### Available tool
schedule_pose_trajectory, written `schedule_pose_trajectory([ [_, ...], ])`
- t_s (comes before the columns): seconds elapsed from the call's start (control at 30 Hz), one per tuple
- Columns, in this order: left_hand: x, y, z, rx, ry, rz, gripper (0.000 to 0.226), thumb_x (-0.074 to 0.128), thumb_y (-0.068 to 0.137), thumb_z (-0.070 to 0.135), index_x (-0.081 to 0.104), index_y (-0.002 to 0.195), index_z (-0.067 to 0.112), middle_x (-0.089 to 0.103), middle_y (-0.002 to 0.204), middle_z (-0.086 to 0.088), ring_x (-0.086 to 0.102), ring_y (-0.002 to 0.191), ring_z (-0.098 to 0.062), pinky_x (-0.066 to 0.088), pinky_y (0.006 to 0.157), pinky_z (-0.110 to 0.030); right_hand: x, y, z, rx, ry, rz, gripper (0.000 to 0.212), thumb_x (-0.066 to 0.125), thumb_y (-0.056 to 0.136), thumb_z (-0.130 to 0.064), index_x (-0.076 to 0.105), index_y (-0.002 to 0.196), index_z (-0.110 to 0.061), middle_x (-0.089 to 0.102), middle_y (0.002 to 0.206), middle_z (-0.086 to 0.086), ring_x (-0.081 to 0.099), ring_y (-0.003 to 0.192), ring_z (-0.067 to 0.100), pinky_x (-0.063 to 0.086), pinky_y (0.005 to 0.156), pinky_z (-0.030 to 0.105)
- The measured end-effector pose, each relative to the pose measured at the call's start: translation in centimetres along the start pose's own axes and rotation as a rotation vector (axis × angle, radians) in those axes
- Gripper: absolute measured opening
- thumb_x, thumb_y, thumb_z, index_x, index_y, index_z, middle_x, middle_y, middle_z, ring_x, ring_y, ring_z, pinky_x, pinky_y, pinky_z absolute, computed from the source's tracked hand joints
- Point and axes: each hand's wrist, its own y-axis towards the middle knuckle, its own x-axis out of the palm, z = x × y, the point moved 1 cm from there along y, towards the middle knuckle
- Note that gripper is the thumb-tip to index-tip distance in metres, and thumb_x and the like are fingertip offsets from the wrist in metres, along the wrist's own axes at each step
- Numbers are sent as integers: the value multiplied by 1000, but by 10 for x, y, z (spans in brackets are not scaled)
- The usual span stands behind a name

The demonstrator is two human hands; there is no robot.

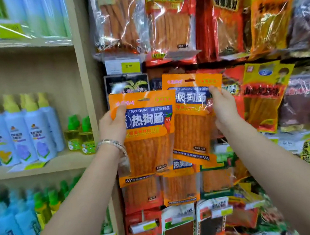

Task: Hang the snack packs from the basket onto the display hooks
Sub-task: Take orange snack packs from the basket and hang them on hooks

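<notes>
Two orange snack packs with blue labels are held up in front of the hanging display. My left hand (112, 125) grips the nearer snack pack (148, 137) by its upper left corner, thumb on the front. My right hand (223, 107) pinches the farther snack pack (191, 117) at its upper right edge. The farther pack lies partly behind the nearer one, its hang hole up near the row of hanging packs. The hook behind it is hidden. No basket is in view.
Rows of snack packs (172, 20) hang above, to the right and below. A price tag (123, 66) sits above the orange packs. A wooden shelf unit (82, 63) at left holds spray bottles (18, 131) and small green-capped bottles (78, 133).
</notes>
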Motion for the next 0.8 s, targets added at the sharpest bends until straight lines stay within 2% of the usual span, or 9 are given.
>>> schedule_pose_trajectory([
  [0.13,12,20,2,35,-5,-21,32,55,90,38,54,63,21,57,42,20,52,38,9,31,33,-5,18,30,-5,69,56,-17,20,55,90,-35,57,77,-19,64,88,1,58,89,23,45,83,39],
  [0.27,16,39,-3,-12,-64,-36,31,57,87,42,54,63,22,61,52,8,56,44,-2,41,45,-17,33,49,-8,80,34,-68,19,55,92,-33,62,88,-15,64,78,-7,61,86,20,46,87,36],
  [0.37,22,47,-7,-27,-92,-53,28,57,87,43,57,68,22,67,58,6,64,52,-5,48,51,-20,41,59,-7,65,14,-82,19,54,92,-29,62,81,-16,66,65,-9,62,69,13,46,70,25],
  [0.5,26,52,-9,23,-61,-43,31,56,88,44,55,66,22,65,52,15,59,46,3,42,41,-12,48,71,-5,80,-2,-68,14,52,91,-27,53,79,-19,59,84,5,53,80,21,39,73,34],
  [0.57,28,53,-11,28,-65,-47,32,55,88,44,54,66,22,64,52,13,58,45,3,41,41,-13,52,77,0,59,-17,-55,16,51,92,-25,51,78,-19,55,79,6,50,71,19,37,68,31],
  [0.63,31,53,-13,45,-65,-54,32,55,89,43,53,64,23,64,51,13,57,44,3,39,40,-10,54,82,3,-69,-169,-30,30,51,94,-27,46,66,-19,49,67,0,46,62,17,33,59,30],
  [0.7,33,54,-13,48,-69,-57,32,55,89,44,52,64,23,64,52,12,59,46,2,42,42,-12,51,85,3,-225,-525,-8,42,51,94,-36,42,57,-17,45,58,0,44,59,22,29,53,32],
  [0.77,36,55,-13,43,-78,-63,31,55,89,44,52,65,23,65,55,7,61,48,0,46,49,-19,47,88,4,-271,-796,-21,40,54,92,-40,56,66,-11,55,64,7,53,67,30,38,56,35],
  [0.8,38,56,-13,38,-77,-71,31,55,89,44,52,66,22,65,58,6,61,49,-1,46,52,-22,46,88,6,-257,-826,-61,34,56,91,-39,63,78,-8,61,71,10,58,72,31,45,62,38],
])
